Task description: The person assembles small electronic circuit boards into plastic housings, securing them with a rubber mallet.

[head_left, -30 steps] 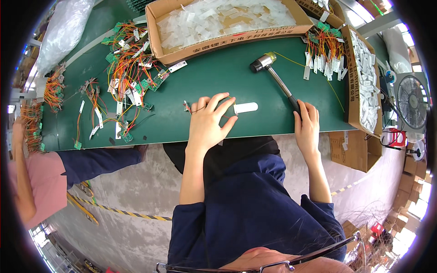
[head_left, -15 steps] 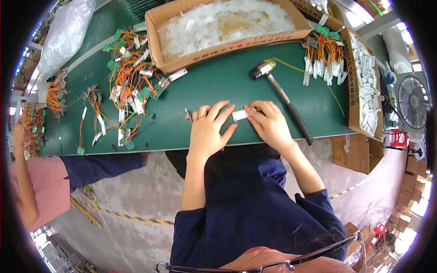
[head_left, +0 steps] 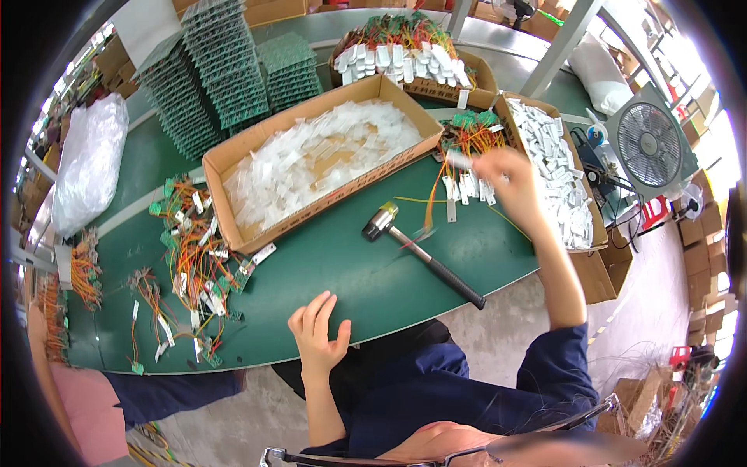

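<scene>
Raised over the right side of the table, my right hand [head_left: 510, 183] pinches a small white plastic case [head_left: 459, 159]. Orange and red wires [head_left: 430, 204] trail from the case and are smeared by motion. Just beyond lies a bundle of wired green boards [head_left: 476, 136], with white cases at its near end. My left hand [head_left: 317, 331] rests at the table's front edge, fingers stretched out, with nothing in it. Between the two hands lies a mallet [head_left: 436, 268] with a black grip, its head pointing to the far left.
A long cardboard box [head_left: 327, 198] of clear plastic pieces stands mid-table. Another box [head_left: 595, 240] holds white cases at the right, near a fan [head_left: 650, 136]. Tangled wired boards [head_left: 198, 253] lie left; stacked green boards [head_left: 226, 70] rise behind. A co-worker's pink sleeve [head_left: 85, 405] shows at left.
My right hand has moved away to the far right, carrying the wired white case. My left hand has let go of it and lies open. The whole view has shifted.
</scene>
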The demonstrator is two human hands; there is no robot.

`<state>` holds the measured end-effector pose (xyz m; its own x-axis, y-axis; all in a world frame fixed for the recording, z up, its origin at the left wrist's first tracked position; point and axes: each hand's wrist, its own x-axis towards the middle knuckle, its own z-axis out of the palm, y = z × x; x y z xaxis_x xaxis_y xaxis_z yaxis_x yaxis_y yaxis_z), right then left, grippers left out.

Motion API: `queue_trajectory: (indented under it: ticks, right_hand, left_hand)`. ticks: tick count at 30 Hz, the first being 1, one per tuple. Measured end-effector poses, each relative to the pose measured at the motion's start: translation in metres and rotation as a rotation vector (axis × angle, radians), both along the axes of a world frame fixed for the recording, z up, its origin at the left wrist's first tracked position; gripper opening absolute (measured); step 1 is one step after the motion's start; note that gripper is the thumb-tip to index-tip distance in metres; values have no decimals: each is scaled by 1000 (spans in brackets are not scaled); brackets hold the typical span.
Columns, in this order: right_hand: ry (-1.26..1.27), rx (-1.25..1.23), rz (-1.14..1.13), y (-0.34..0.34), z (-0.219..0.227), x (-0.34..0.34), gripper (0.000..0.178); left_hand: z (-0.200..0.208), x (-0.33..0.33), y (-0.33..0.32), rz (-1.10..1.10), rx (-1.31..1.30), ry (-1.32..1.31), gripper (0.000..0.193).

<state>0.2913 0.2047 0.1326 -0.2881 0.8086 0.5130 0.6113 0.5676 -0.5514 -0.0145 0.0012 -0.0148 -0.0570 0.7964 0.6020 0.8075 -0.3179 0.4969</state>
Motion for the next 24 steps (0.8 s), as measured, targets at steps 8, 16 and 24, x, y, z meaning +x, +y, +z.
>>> queue_trajectory:
  ticks: [8, 16, 24]
  right_hand:
    - [-22, 264, -481, 264, 85, 48, 35]
    - [-207, -3, -665, 336, -22, 45, 28]
    - [-209, -103, -585, 277, -23, 95, 33]
  left_hand:
    - [7, -1, -1, 24, -131, 72, 41]
    - [4, 1, 1, 96, -249, 83, 39]
    - [5, -1, 3, 98, -268, 52, 34]
